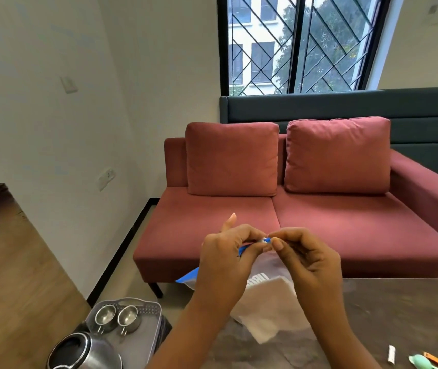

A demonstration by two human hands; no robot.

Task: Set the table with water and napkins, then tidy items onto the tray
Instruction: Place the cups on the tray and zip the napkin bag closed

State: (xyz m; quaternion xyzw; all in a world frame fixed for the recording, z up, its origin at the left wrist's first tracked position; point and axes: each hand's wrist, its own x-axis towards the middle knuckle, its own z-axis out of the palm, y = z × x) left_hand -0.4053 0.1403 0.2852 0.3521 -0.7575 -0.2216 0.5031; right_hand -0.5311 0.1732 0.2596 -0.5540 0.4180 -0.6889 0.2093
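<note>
left hand and right hand pinch napkin bag top; tray, 2 cups, kettle lower left.

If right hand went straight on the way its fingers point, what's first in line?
Likely the left hand: the right hand points at it across the bag's blue zip both pinch.

Grey marbled table, a small white roll, green piece and orange stick at its near edge.
</note>
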